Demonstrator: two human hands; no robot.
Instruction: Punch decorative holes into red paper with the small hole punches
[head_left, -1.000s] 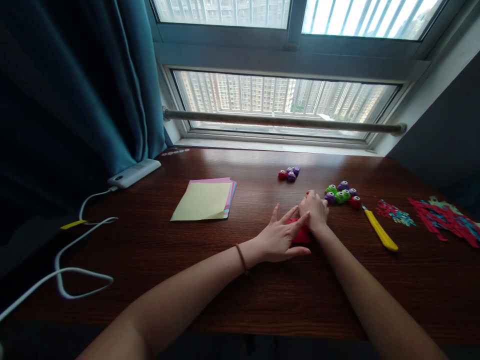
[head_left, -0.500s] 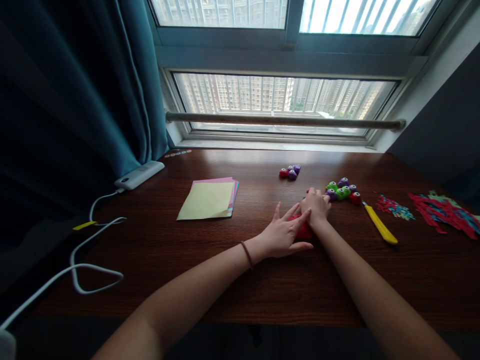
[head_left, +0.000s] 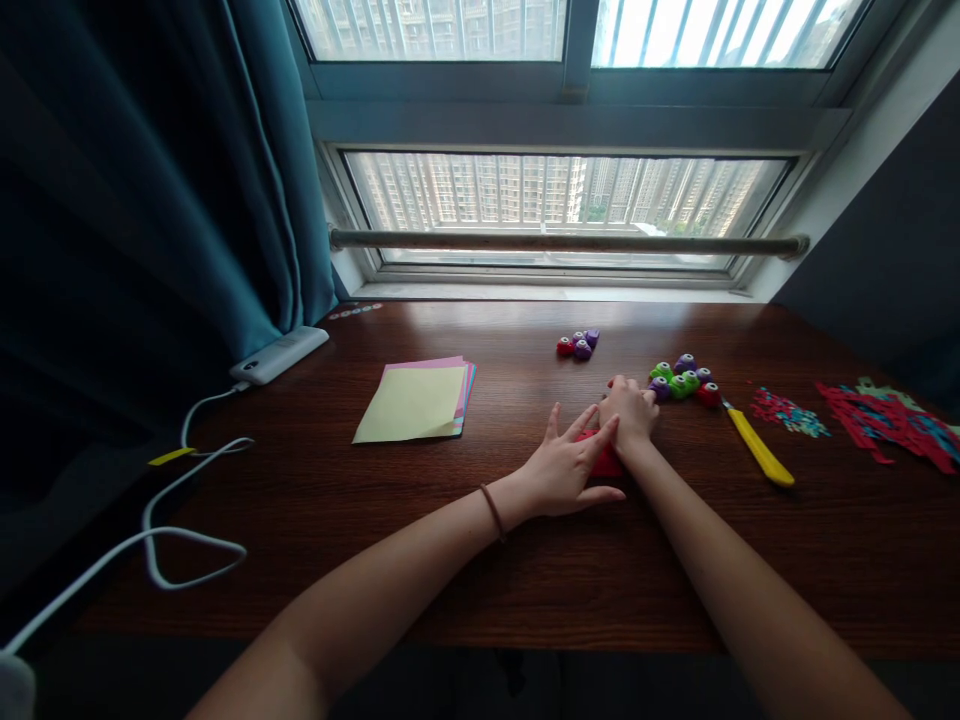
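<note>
My left hand [head_left: 568, 462] lies flat with fingers spread over a red sheet of paper [head_left: 607, 461] on the desk. My right hand [head_left: 630, 408] is just beyond it, its fingers curled down at the paper's far edge. Whatever those fingers grip is hidden beneath them. Close by on the right stands a cluster of small green, purple and red craft punches [head_left: 684, 380] with pale round tops. A knife with a yellow handle [head_left: 761, 450] rests beside the cluster.
A second group of punches [head_left: 578, 345] stands farther back. Stacked coloured paper [head_left: 411, 402] is at left. Tiny paper cutouts [head_left: 790, 413] and red and blue scraps [head_left: 892, 425] lie at right. A white power bank [head_left: 281, 354] trails a cable [head_left: 196, 540] near the curtain [head_left: 277, 200].
Both hands keep nearly the same pose over the red paper. The view has shifted very slightly; nothing on the desk has visibly moved.
</note>
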